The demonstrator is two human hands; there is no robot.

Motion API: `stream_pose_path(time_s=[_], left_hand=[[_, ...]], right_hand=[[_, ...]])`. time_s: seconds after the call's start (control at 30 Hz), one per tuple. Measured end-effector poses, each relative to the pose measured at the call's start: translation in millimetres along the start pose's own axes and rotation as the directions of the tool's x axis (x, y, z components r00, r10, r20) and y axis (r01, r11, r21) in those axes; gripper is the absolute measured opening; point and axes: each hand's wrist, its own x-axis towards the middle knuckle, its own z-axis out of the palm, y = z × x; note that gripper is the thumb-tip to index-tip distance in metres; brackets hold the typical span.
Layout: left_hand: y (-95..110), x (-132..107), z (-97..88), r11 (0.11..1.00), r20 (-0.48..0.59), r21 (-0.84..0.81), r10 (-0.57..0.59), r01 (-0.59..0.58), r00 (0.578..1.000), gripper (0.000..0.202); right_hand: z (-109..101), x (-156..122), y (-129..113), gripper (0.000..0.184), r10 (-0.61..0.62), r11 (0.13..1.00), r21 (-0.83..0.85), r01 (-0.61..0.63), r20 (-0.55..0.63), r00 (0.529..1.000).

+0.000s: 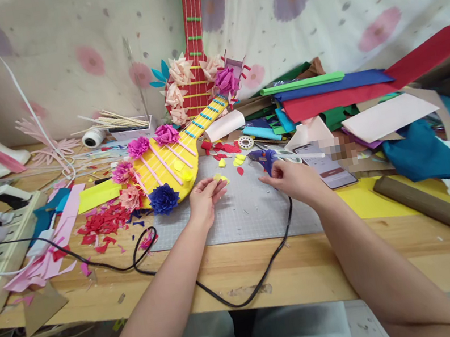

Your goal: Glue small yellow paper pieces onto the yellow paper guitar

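Observation:
My left hand (205, 199) pinches a small yellow paper petal (222, 178) between thumb and fingertips, above the grey cutting mat (243, 223). To its right, my right hand (298, 180) is closed on a blue hot glue gun (264, 157), whose black cord (283, 242) loops down over the table's front edge. Between the hands lie more yellow petals (239, 160) and a red petal (240, 171). Left of my left hand rests a yellow paper lute (165, 172) with pink strips and paper flowers; a dark blue paper flower (164, 199) sits at its lower end.
A red paper instrument (197, 81) stands behind. Stacked coloured paper (334, 98), a phone (326, 166) and a brown roll (439, 213) lie to the right. Red scraps (103, 226) and a power strip (10, 250) are on the left, skewers (122, 118) at the back.

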Motion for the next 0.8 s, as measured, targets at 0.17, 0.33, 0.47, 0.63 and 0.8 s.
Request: stream_pose_path(time_s=[0.17, 0.33, 0.47, 0.63, 0.8], left_hand=[[-1, 1, -0.7, 0.986, 0.03, -0.157, -0.059, 0.063, 0.998, 0.009], [-1, 2, -0.5, 0.962, 0.011, -0.252, -0.104, 0.103, 0.995, 0.011], [-1, 2, -0.5, 0.955, -0.003, -0.277, -0.109, 0.104, 0.994, 0.013], [0, 2, -1.6, 0.953, -0.019, -0.289, -0.095, 0.085, 0.995, 0.011], [-2, 2, -0.4, 0.987, 0.004, -0.152, -0.047, 0.047, 0.999, 0.005]], right_hand=[[39, 3, -25, 0.023, -0.18, 0.755, 0.638, 0.149, -0.017, 0.984], [69, 7, -54, 0.026, -0.099, 0.489, 0.871, 0.05, -0.001, 0.995], [79, 11, -74, 0.025, -0.052, 0.358, 0.934, -0.013, 0.033, 0.998], [90, 14, -85, 0.019, -0.01, 0.292, 0.956, -0.036, 0.04, 0.999], [88, 22, -79, 0.02, 0.01, 0.298, 0.954, -0.044, 0.043, 0.999]])
